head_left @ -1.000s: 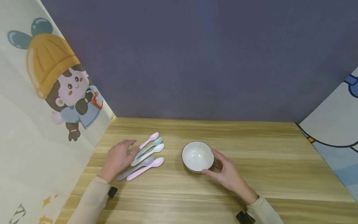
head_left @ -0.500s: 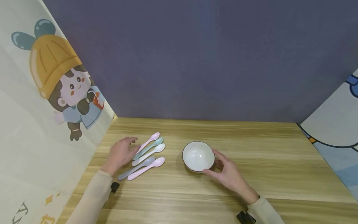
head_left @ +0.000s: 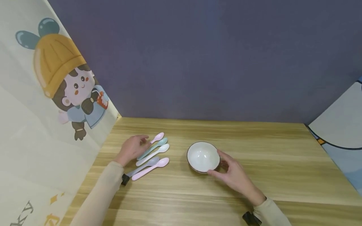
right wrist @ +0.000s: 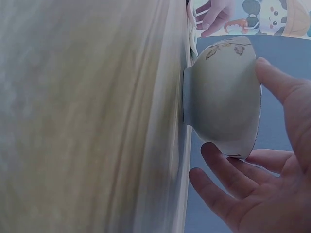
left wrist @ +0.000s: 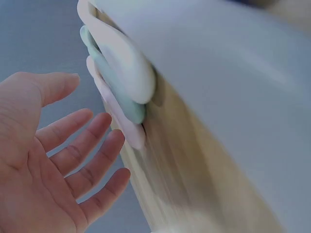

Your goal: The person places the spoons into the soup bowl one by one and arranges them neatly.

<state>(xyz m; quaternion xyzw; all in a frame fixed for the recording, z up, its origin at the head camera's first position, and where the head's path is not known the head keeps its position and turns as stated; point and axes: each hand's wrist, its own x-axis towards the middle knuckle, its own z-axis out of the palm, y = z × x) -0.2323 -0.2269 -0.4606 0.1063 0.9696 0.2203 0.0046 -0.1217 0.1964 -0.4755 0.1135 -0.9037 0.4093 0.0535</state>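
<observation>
My left hand (head_left: 131,150) hovers over the handle end of a far pink spoon (head_left: 158,137), thumb and fingers apart with nothing between them. In the left wrist view, its loosely spread fingers are beside the pink, teal and white spoons. Nearer lie a teal spoon (head_left: 161,142), a white spoon (head_left: 162,148), a grey spoon (head_left: 153,161) and a second pink spoon (head_left: 162,163), all with bowls pointing to the back right. My right hand (head_left: 237,176) holds a white bowl (head_left: 202,156) by its right side, thumb and fingers at the dark rim. The bowl stands upright on its foot, leaf pattern outside.
The wooden table (head_left: 181,201) ends at a dark blue-grey panel (head_left: 209,59) behind. To the left rises a pale wall with a cartoon figure (head_left: 76,81). Another printed panel (head_left: 336,128) borders the right side. A pale blurred surface (left wrist: 228,82) fills much of the left wrist view.
My left hand has moved right and farther back, now covering the far pink spoon's handle. The right hand keeps its hold on the bowl. The head view has shifted slightly.
</observation>
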